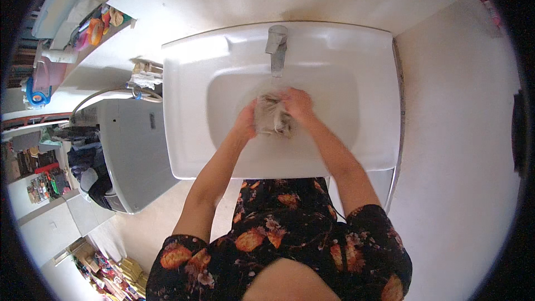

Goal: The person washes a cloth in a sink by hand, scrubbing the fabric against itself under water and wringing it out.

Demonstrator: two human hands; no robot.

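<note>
Both your hands are down in the white sink [356, 134], below the metal faucet [276, 47]. Your left hand [246, 122] is closed on the left edge of a grey wet cloth [273, 116]; your right hand [298, 104] is clenched over its top right corner. The cloth is bunched between the two hands, inside the basin, just under the spout and close to the basin's back wall. It looks like water is running onto it, but the blur there makes that hard to confirm. The basin holds only the cloth and your hands, with open room to either side and toward the front rim. The sink's flat ledge runs wide on the right and narrower on the left. The sink's right edge sits tight against the pale wall [457, 150], so no side clearance there. At left, a grey washing machine [131, 150] stands just beside the sink, with a hose [103, 96] arcing above it. Further left, a shelf [83, 33] carries coloured bottles and containers, well apart from your hands.
</note>
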